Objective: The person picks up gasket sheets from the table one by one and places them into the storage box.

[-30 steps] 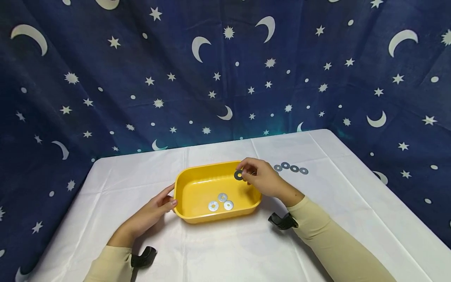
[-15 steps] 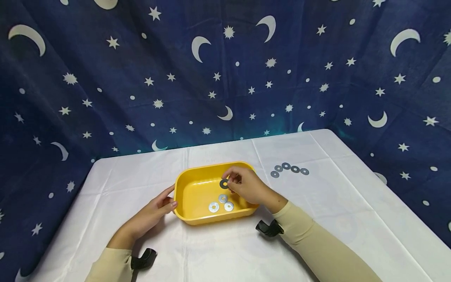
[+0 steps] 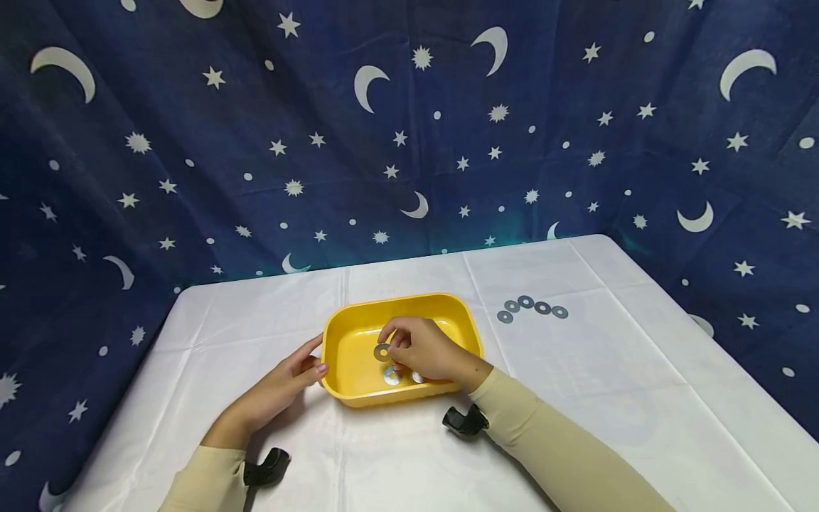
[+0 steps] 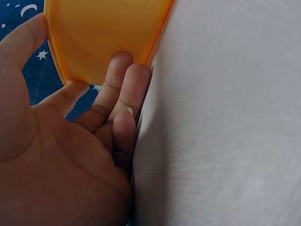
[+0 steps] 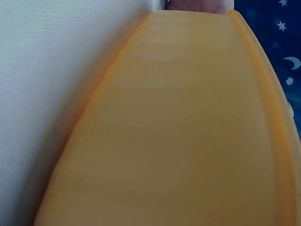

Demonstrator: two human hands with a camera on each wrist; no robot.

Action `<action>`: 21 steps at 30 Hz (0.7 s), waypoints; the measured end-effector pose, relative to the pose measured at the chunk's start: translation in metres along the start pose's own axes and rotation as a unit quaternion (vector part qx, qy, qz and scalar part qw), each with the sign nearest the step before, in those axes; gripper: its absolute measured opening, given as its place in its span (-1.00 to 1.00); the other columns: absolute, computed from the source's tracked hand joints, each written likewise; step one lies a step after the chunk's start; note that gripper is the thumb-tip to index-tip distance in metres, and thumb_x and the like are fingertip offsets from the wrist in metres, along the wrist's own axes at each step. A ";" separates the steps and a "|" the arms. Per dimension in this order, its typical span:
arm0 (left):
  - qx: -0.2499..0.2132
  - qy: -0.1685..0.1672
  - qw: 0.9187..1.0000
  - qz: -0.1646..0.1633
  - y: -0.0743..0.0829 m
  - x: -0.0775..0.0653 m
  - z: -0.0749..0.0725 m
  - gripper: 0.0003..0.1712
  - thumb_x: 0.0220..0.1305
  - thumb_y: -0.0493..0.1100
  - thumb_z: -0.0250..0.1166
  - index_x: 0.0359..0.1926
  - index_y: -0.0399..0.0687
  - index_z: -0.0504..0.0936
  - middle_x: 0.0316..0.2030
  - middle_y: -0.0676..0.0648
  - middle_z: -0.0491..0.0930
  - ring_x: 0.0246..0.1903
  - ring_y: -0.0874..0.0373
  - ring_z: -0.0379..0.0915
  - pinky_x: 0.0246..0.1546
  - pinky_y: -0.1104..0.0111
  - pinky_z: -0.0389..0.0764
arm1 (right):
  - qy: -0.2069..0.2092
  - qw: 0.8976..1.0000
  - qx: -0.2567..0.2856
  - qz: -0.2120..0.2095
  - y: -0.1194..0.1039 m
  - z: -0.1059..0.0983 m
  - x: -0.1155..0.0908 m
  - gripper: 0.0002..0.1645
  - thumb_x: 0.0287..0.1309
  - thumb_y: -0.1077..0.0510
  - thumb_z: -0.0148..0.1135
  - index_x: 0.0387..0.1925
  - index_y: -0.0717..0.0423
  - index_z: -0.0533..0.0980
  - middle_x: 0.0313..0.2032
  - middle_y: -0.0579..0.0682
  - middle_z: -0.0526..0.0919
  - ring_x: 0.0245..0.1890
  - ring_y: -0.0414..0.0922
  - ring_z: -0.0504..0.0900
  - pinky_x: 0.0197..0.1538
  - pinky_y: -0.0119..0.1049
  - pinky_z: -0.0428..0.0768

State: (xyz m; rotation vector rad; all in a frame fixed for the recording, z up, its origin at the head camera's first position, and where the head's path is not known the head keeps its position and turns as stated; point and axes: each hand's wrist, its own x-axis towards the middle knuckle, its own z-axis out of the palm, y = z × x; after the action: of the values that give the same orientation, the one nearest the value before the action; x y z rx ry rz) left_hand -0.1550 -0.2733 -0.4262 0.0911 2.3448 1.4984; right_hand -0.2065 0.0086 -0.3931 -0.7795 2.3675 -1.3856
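My right hand [image 3: 422, 348] pinches a grey flat washer [image 3: 380, 353] between thumb and fingertips, inside the outline of the yellow tray [image 3: 348, 309]. Below it a silver washer [image 3: 392, 376] lies on the tray floor, and another washer [image 3: 417, 377] shows partly beside the hand. My left hand [image 3: 284, 384] rests against the tray's left end. In the left wrist view, the left hand's fingers [image 4: 134, 87] lie along the outer wall of the tray [image 4: 108, 33], with the thumb at its rim. Only the tray's outer side [image 5: 174, 117] fills the right wrist view; the right hand is hidden there.
Several grey washers [image 3: 525, 302] lie in a curved row on the white tablecloth [image 3: 608, 370], right of the tray. Behind the table hangs a dark blue curtain [image 3: 333, 85] with moons and stars. Black wrist devices [image 3: 267, 467] sit under both forearms.
My right hand has moved left and nearer with the washer, from the tray's right side to above the washers inside. It now covers part of them. The left hand stays at the tray's end.
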 end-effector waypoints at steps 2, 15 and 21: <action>0.001 -0.002 1.000 0.009 0.000 -0.001 0.000 -0.17 0.47 0.04 0.16 0.59 0.04 -0.03 -0.05 -0.14 0.51 -0.02 0.09 0.43 0.33 0.00 0.23 | -0.007 1.000 -0.005 0.002 0.000 0.003 0.002 -0.79 0.20 0.38 0.26 -0.18 0.06 0.61 -0.48 -0.02 0.61 -0.58 -0.03 0.59 -0.53 -0.43 0.50; 0.003 -0.007 1.000 0.016 0.002 0.000 0.000 -0.18 0.48 0.02 0.15 0.59 0.04 -0.02 -0.06 -0.16 0.51 -0.03 0.08 0.42 0.31 0.02 0.24 | -0.035 0.998 -0.012 0.046 0.001 0.017 0.013 -0.92 0.20 0.22 0.39 -0.25 0.04 0.68 -0.45 0.10 0.68 -0.56 0.00 0.68 -0.54 -0.42 0.49; 0.004 -0.008 1.000 0.017 0.001 0.001 -0.001 -0.19 0.48 0.00 0.14 0.59 0.04 -0.03 -0.05 -0.18 0.51 -0.02 0.08 0.42 0.33 -0.02 0.23 | -0.053 0.997 -0.050 0.039 0.005 0.021 0.017 -0.93 0.21 0.21 0.38 -0.25 0.05 0.70 -0.54 0.01 0.68 -0.65 -0.19 0.52 -0.52 -0.44 0.46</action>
State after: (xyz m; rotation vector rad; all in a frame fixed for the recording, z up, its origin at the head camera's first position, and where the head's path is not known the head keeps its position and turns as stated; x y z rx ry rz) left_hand -0.1559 -0.2738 -0.4253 0.1444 2.3476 1.4988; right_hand -0.2111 -0.0144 -0.4072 -0.7575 2.3732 -1.1742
